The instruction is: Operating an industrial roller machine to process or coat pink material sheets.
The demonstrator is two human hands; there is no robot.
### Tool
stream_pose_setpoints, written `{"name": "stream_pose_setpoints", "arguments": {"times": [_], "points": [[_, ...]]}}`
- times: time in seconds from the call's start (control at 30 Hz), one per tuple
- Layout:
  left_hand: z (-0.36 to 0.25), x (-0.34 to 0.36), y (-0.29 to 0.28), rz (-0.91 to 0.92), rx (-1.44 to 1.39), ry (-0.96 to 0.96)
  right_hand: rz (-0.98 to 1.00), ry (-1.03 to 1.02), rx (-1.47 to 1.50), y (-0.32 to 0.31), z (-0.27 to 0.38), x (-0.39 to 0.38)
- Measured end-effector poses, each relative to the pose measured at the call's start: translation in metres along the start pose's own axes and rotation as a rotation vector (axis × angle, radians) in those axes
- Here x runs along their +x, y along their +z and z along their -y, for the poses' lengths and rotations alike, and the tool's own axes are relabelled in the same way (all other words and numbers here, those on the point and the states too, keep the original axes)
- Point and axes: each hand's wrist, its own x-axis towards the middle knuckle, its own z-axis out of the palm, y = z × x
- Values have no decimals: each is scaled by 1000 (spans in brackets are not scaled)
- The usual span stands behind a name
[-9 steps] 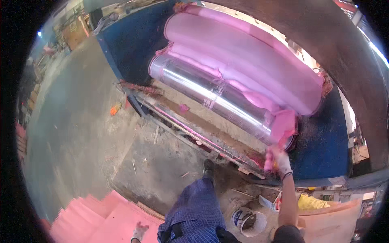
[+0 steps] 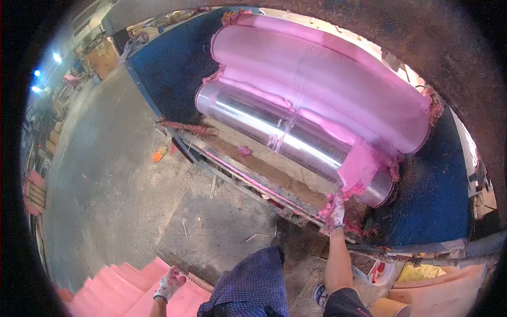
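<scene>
My right hand, in a white pink-stained glove, is closed on a ragged flap of soft pink sheet that hangs over the right end of a shiny metal roller. Behind it lies a larger roller, wrapped in the same pink material, with a lumpy bead along the gap. My left hand, also gloved, hovers over stacked pink sheets with toothed edges. Its fingers are apart and partly curled, with nothing visible in them.
Blue side panels flank the rollers. A tray with pink crumbs runs below them. A white bucket, a yellow bag and a tan sheet stand at lower right. An orange scrap lies on the floor.
My right hand has moved left along the metal roller's front, drawing the pink flap with it. My left hand has risen further into view over the pink stack. The view has shifted.
</scene>
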Motion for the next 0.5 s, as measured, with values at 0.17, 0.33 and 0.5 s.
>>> {"name": "stream_pose_setpoints", "arguments": {"times": [0.17,0.33,0.5], "points": [[56,6,11,128,-1223,-435,53,236,-66,-34,-15,-78],[183,-7,64,411,314,-305,-103,33,-551,-34,78,-152],[185,18,130,545,177,-469,-225,-229,-934,21,304,-157]]}}
